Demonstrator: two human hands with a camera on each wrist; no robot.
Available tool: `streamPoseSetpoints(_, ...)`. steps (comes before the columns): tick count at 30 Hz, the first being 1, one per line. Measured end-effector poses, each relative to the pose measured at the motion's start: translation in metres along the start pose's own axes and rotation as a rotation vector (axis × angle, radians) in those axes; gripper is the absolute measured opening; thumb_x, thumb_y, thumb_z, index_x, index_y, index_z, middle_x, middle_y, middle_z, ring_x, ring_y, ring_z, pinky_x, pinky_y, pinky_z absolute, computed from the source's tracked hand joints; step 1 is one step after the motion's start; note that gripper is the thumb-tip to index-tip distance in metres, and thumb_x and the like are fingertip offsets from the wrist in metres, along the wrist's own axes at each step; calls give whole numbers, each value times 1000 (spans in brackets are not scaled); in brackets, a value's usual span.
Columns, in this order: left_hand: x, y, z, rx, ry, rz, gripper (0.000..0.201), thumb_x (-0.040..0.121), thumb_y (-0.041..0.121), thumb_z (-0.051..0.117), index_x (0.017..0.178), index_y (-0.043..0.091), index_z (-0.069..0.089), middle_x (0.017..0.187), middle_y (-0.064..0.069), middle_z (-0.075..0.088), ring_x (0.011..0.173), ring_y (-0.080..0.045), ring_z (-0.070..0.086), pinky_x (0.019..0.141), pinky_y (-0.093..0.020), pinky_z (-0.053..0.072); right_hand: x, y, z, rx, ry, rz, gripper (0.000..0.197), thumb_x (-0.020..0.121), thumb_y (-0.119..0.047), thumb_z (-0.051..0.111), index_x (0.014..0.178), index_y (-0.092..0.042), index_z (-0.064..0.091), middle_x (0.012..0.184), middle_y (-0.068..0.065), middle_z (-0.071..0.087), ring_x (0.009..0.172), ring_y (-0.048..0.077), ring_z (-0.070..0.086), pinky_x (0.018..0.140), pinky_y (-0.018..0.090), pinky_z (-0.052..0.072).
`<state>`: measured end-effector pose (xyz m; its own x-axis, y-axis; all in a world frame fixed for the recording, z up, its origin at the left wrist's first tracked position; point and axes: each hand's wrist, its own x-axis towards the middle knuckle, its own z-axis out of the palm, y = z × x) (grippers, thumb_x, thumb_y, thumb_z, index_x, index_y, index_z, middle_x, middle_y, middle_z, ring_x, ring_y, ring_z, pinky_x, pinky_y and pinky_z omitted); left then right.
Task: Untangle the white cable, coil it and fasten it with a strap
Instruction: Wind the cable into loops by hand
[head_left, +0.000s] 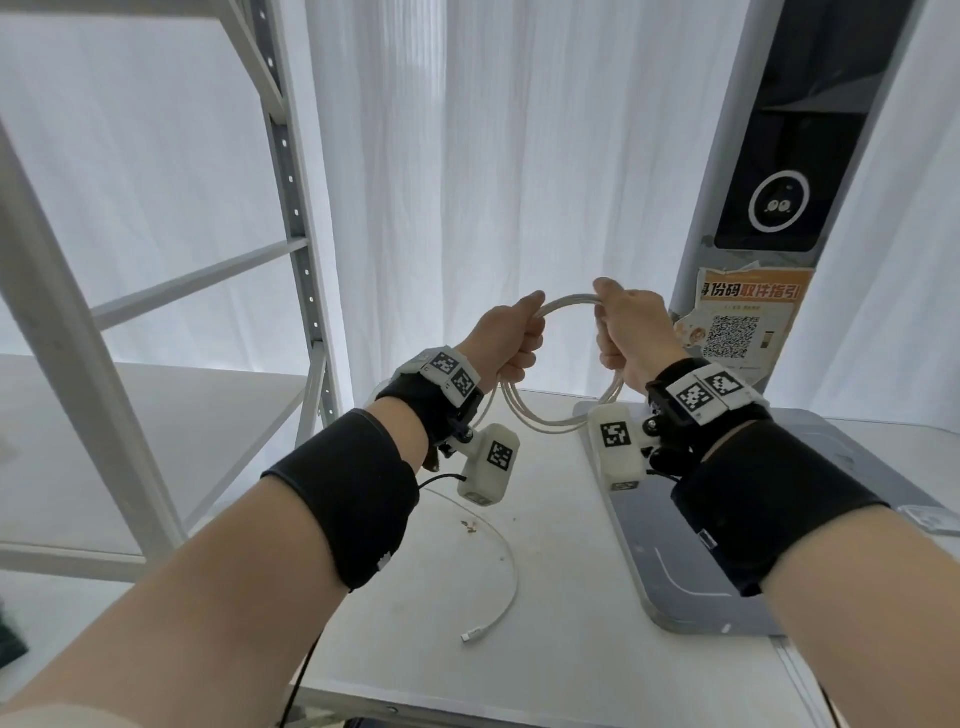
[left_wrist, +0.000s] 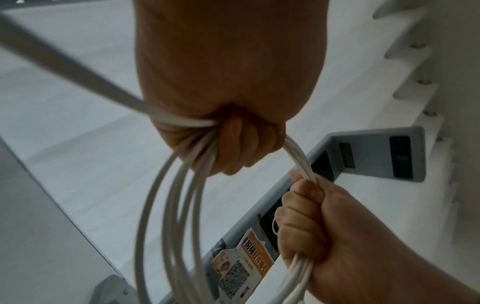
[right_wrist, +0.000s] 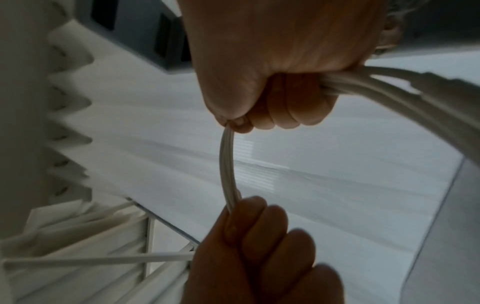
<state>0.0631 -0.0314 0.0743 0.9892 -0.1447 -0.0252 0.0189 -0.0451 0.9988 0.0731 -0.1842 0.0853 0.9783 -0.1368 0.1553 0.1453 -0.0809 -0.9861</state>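
Holding: both hands gripped one coil of thin white round cable (head_left: 563, 418) raised above the white table (head_left: 545, 597).
Left hand (head_left: 506, 340): fingers curled tight round the left side of the loop; in the left wrist view the strands ran through the fist (left_wrist: 228, 115) and fanned out below it.
Right hand (head_left: 631, 332): fingers wrapped round the right side of the loop, thumb on top.
Cable position: the coil hung upright between the two fists, several turns lying together, its lower arc just over the table's far edge.
Cable tail: one strand dropped from the left side and trailed across the table, ending in a small white plug (head_left: 470, 636).
Surroundings: a grey flat-based stand (head_left: 675, 587) with a tall dark-panelled column and an orange QR notice (head_left: 737, 322) stood on the right; a white metal shelving frame (head_left: 296, 218) stood left, before white curtains (head_left: 493, 156).
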Motion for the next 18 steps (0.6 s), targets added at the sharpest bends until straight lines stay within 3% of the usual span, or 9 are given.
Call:
streamPoseSetpoints(9,2,-17,1,-141,66,14,47,102,44,43,61,23,34,51,9,27,42,-10,21,43,-22,21,10,13,-6,504,224,241,44,100,-25,52,57,-20,40,46,-5,29,36,12,20,37,17,18)
streamPoseSetpoints(13,8,-14,4,-170,128,104,45,104,40,42,63,20,40,51,9,30,41,-9,24,40,-21,23,12,20,-4,582,214,280,49,101,-27,50,55,-21,37,44,-7,27,35,11,18,36,18,16)
streamPoseSetpoints(18,13,-6,4,-375,191,169,42,102,43,48,69,16,50,52,8,30,42,-9,25,40,-21,23,10,15,1,673,173,295,49,103,-26,46,55,-21,33,46,-6,24,36,11,16,35,18,15)
